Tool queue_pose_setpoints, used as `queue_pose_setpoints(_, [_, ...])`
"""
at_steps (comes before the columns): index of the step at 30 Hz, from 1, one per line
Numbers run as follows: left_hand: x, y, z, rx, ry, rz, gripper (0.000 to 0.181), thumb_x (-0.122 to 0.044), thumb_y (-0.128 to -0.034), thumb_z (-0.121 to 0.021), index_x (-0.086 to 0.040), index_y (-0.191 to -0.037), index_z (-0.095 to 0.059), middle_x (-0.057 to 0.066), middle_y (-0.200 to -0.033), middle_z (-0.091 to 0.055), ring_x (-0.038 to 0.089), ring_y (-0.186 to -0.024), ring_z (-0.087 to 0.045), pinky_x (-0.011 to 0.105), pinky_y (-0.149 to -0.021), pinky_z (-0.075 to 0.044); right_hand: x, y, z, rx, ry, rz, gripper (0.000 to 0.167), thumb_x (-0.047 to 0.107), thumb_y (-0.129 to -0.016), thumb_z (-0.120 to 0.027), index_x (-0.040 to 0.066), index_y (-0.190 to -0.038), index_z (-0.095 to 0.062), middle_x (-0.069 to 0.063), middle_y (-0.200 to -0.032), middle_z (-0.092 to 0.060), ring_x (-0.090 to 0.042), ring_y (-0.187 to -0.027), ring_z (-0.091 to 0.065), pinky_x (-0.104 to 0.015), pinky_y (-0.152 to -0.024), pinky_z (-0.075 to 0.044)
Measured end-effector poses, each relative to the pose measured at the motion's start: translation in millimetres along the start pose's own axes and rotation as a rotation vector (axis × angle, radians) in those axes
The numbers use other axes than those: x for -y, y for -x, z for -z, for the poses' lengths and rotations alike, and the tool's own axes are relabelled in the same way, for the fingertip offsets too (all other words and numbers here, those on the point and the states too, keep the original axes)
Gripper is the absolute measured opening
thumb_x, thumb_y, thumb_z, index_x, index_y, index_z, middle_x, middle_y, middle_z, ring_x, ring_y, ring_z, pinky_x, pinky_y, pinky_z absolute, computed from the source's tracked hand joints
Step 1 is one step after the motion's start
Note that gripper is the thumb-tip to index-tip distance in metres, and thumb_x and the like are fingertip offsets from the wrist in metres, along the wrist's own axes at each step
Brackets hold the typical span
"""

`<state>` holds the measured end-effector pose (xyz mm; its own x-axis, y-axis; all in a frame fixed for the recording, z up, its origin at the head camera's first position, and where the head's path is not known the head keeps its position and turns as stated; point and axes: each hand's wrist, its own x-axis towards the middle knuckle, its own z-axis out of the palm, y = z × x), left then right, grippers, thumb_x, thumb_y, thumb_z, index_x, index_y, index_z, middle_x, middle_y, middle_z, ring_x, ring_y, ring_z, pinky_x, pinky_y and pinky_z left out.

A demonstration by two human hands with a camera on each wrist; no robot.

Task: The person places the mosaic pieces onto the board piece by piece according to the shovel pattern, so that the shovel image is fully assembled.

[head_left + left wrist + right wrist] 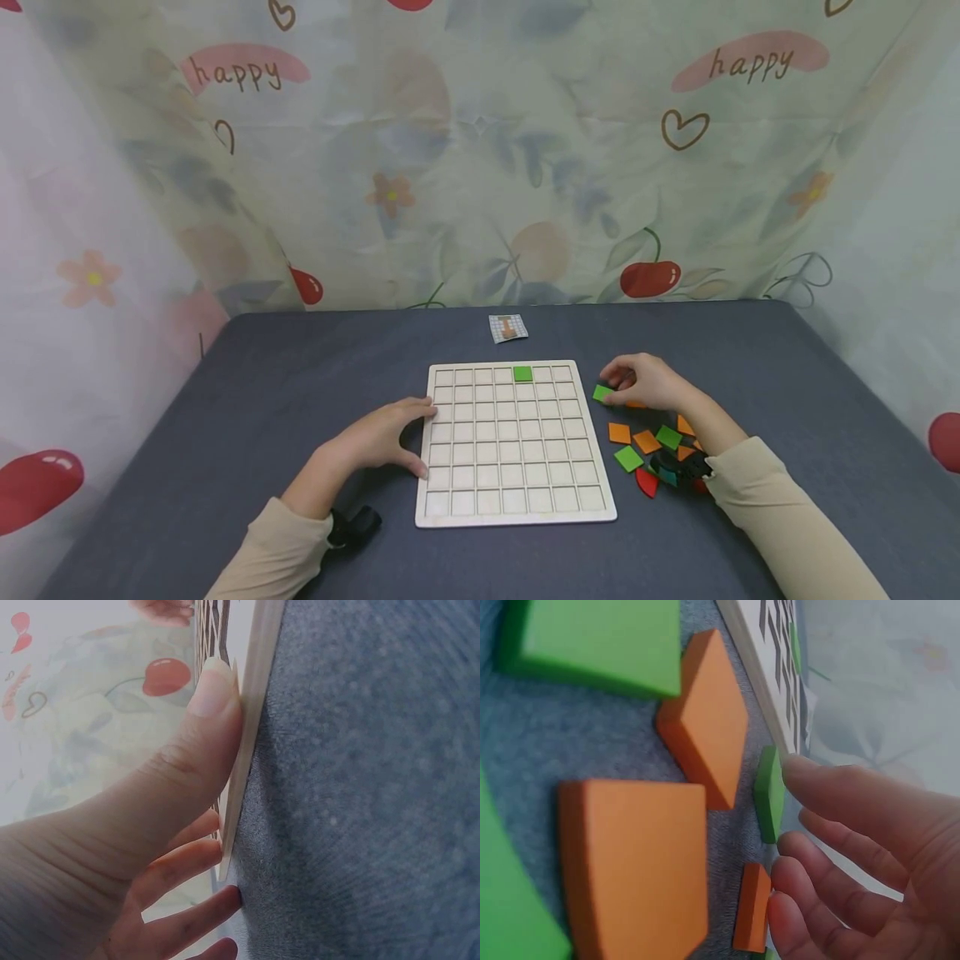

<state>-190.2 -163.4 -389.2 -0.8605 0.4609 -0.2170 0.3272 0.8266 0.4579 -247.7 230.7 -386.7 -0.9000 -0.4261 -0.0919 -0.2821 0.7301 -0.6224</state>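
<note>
Right hand [649, 382] pinches green tile [601, 392], middle right.
Looks light, hard; hold its edges. Left hand [382, 436] spread against board [509, 452].

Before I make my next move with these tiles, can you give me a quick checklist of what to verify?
1. Board steadied: ok. The left hand touches the left edge of the white grid board.
2. Placed green tile within its cell: ok, top row, fifth from the left.
3. Right hand firmly pinching the outer green tile: cannot tell. Its thumb and fingers are at the tile, but the grip isn't clear.
4. Printed card readable: cannot tell. It lies beyond the board, its details too small here.
5. All loose pieces in plain view: not ok. The black wrist device hides some.
</note>
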Motion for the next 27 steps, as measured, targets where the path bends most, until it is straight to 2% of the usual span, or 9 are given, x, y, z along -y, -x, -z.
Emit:
queue_pose_setpoints(8, [-1.0, 0.0, 1.1, 0.003, 0.001, -0.002, 0.086, -0.034, -0.0642, -0.084, -0.005, -0.137, -0.047, 0.014, -0.148, -0.038, 0.032, -0.138, -0.034, 0.048, -0.11, -0.031, -2.8, -0.1, -1.2, 0.008, 0.006, 0.027, 0.036, 0.016, -0.076, -0.076, -0.004, -0.104, -0.064, -0.014, -0.094, -0.066, -0.018, -0.083, -0.06, -0.031, -0.075, -0.052])
queue_pose_setpoints(27, [-2.9, 1.9, 1.9, -0.002, -0.01, -0.004, 0.086, -0.034, -0.0629, -0.084, -0.004, -0.135, -0.048, 0.016, -0.147, -0.039, 0.034, -0.137, -0.035, 0.048, -0.11, -0.031, 3.3, -1.3, -3.5, 0.009, 0.044, 0.002, 0.031, 0.012, -0.077, -0.075, -0.003, -0.101, -0.064, -0.013, -0.09, -0.064, -0.016, -0.08, -0.057, -0.027, -0.072, -0.05])
